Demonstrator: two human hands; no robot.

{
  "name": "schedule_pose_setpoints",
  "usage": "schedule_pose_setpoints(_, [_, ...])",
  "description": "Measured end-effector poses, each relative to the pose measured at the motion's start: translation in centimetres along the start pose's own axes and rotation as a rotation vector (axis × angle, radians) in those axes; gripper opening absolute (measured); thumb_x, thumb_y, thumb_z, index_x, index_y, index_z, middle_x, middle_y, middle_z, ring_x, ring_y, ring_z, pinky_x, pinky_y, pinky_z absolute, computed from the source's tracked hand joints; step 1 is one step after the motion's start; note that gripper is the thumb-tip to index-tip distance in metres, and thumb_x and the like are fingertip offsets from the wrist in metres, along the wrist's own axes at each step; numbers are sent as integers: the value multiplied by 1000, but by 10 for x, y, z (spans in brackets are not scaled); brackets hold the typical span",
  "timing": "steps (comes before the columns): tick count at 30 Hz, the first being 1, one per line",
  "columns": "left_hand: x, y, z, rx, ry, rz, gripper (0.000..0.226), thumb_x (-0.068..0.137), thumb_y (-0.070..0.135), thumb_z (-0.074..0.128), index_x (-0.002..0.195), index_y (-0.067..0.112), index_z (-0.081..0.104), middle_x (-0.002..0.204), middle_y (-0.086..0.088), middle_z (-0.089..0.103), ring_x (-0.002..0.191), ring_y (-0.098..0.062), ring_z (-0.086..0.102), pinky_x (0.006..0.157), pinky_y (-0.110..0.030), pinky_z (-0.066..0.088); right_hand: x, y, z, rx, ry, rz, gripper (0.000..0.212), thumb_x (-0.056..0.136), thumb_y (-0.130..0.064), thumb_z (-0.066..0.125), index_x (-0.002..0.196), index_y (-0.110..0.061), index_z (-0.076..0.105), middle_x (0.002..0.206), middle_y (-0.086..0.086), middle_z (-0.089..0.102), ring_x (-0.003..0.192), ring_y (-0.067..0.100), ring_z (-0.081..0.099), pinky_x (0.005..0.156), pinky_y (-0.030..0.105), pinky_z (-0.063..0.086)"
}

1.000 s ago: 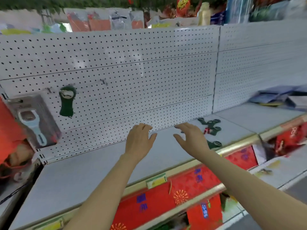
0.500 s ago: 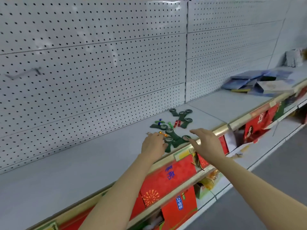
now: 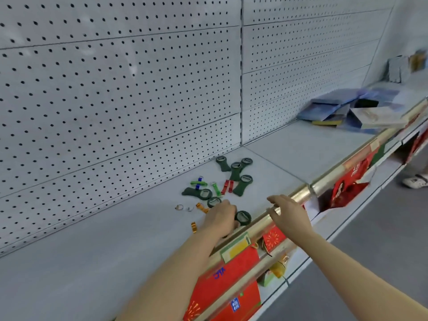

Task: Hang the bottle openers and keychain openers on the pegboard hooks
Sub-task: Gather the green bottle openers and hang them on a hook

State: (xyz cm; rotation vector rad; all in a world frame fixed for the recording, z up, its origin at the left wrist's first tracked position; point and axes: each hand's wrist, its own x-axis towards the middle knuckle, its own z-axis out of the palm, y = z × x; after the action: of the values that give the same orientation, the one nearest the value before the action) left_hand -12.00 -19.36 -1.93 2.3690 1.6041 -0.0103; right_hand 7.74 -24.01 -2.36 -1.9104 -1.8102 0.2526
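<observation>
Left hand (image 3: 220, 218) is lying knuckles-up on the grey shelf (image 3: 97, 258), fingers curled down over a dark green bottle opener (image 3: 242, 217) whose ringed head is showing just right of the knuckles; whether the fingers are actually gripping it cannot be told from this angle. Right hand (image 3: 289, 214) is hovering over the gold shelf edge (image 3: 301, 193), fingers loosely spread and holding nothing. Two more green openers (image 3: 199, 193) are lying just beyond the left hand. Four further green bottle openers (image 3: 236, 170) are lying in a loose cluster farther back, near the pegboard (image 3: 115, 100). Between these groups, small keychain openers (image 3: 216, 188) in green, blue and red are lying flat; orange ones (image 3: 194, 227) are resting left of the left hand, with two loose silver rings (image 3: 179, 207) nearby. All items are sitting on the shelf, none on the board. Blue-grey packets (image 3: 335, 110) are piled on the neighbouring shelf section to the right. Red packaging (image 3: 227, 274) is showing below the shelf front.
</observation>
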Motion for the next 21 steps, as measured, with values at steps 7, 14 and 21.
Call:
schedule_pose_setpoints(7, [30,3,-4,-27,-159,-90,47,80,35,74,120,15,58,119,-4,54,103,-24,58,90,-41,52,94,4,20,41,-135,86,36,93,-31,59,124,-13,61,116,5,64,100,23,62,83,31,49])
schedule_pose_setpoints(14, [46,-1,-12,-234,-251,-219,35,78,24,77,106,22,56,107,2,60,99,-19,57,92,-40,51,158,-11,46,-12,-279,197,74,79,-68,59,117,-6,55,118,12,54,97,25,53,77,35,47])
schedule_pose_setpoints(21, [48,-15,-21,-440,-109,-319,23,84,19,74,100,28,59,99,12,61,97,-11,59,87,-27,46,188,-28,69,-191,-430,237,90,73,-55,72,137,-6,33,132,17,42,122,34,44,99,40,41])
